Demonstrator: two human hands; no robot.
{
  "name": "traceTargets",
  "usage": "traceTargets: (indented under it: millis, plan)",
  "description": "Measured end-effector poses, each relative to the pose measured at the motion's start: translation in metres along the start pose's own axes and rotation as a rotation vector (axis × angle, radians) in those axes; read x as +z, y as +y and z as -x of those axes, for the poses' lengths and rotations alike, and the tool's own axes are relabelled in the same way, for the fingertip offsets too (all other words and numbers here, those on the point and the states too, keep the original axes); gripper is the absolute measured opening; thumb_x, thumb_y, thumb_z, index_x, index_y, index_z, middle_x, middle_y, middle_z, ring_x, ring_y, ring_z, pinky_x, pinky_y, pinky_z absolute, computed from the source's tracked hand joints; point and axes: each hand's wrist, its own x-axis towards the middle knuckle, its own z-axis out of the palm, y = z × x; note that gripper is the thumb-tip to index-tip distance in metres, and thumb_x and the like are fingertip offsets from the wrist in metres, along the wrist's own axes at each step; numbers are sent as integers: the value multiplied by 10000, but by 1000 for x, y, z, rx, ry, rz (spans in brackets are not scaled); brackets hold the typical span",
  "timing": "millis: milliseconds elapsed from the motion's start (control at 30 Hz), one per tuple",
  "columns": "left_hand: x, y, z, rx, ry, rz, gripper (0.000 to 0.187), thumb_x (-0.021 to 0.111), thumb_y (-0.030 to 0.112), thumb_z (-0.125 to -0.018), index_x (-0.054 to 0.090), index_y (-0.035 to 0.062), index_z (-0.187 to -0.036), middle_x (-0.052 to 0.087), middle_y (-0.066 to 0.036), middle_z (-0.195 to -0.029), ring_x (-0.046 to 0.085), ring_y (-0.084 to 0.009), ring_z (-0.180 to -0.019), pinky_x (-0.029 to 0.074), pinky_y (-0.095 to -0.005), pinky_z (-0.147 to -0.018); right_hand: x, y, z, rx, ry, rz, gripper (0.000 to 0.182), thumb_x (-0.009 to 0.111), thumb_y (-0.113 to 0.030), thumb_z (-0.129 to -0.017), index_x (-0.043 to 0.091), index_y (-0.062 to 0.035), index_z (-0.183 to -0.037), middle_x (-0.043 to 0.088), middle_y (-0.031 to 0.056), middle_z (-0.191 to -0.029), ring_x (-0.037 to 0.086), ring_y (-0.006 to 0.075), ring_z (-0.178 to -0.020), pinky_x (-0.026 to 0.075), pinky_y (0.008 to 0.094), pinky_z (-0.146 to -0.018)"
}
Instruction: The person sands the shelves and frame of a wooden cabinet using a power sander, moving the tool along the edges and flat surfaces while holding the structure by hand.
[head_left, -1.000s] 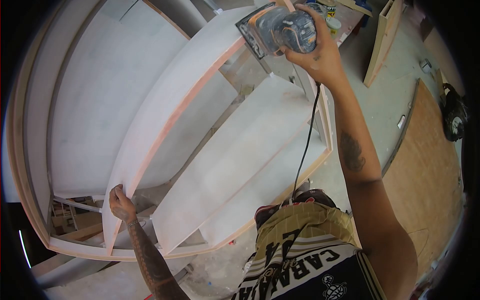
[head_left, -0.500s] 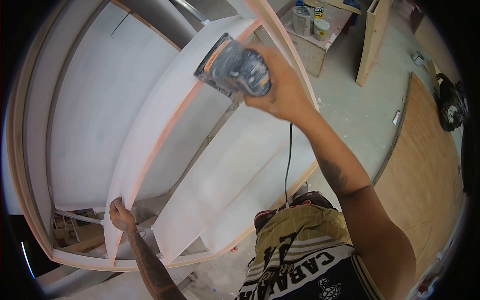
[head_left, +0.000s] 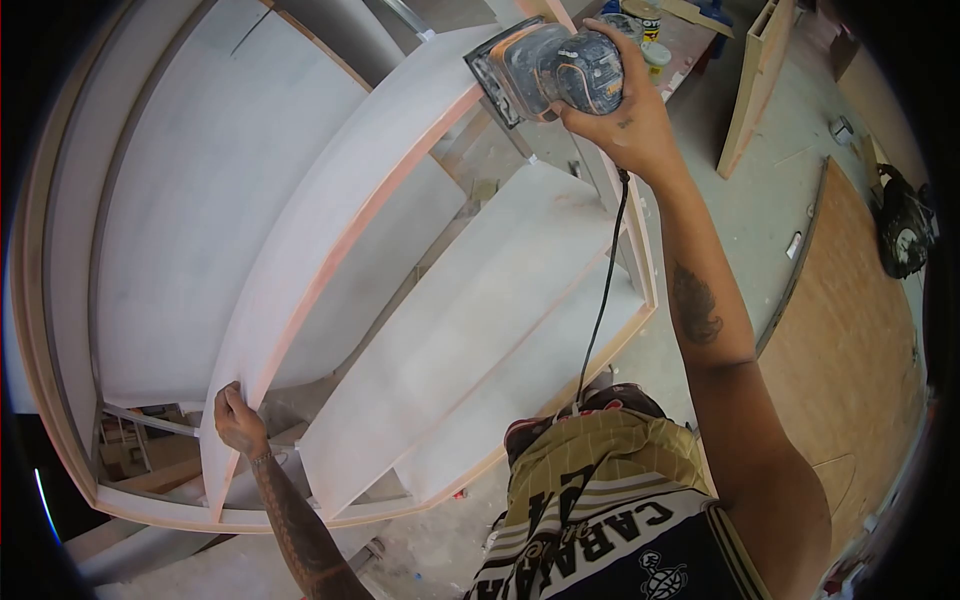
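My right hand [head_left: 635, 120] is wrapped around a dusty black and orange electric sander [head_left: 555, 70]. The sander's flat pad lies against the upper end of a white curved panel [head_left: 330, 170], at its pinkish front edge. A black cord [head_left: 606, 300] hangs from the sander toward my waist. Lower down, my left hand [head_left: 240, 422] grips the edge of the same curved panel near its bottom end, thumb and fingers on either side of it.
More white panels [head_left: 470, 330] sit inside the wooden frame. Paint cans [head_left: 645, 20] stand on a table at the top. A wooden board [head_left: 752, 90] leans upright nearby. A brown plywood sheet [head_left: 840, 360] lies at right, near a black object with a round part [head_left: 905, 225].
My right hand and the sander have moved up and to the right along the panel's edge, to its upper end. My left hand stays at the bottom of the panel.
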Motion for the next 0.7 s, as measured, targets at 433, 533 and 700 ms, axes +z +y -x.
traceTargets:
  millis: [433, 533, 700]
  plan:
    - [0, 2, 0, -17, -8, -27, 381, 502, 323, -969, 759, 43, -997, 742, -159, -971, 692, -335, -910, 515, -428, -824, 27, -20, 24, -53, -7, -49, 841, 861, -119, -671, 478, -109, -1420, 628, 116, -1247, 628, 234, -1129, 490, 339, -990]
    - [1, 2, 1, -27, -6, -12, 380, 503, 325, -970, 759, 45, -1000, 743, -157, -975, 693, -335, -916, 516, -427, -826, 30, -31, 35, -43, -60, -3, 851, 848, -88, -647, 484, -109, -1416, 614, 116, -1258, 615, 250, -1151, 474, 350, -1009]
    - [2, -1, 0, -24, -17, -17, 382, 499, 326, -973, 759, 48, -997, 745, -149, -968, 695, -335, -914, 517, -427, -821, 19, -17, 22, -50, -57, -17, 861, 842, -86, -648, 478, -121, -1428, 596, 114, -1267, 598, 254, -1163, 460, 351, -1019]
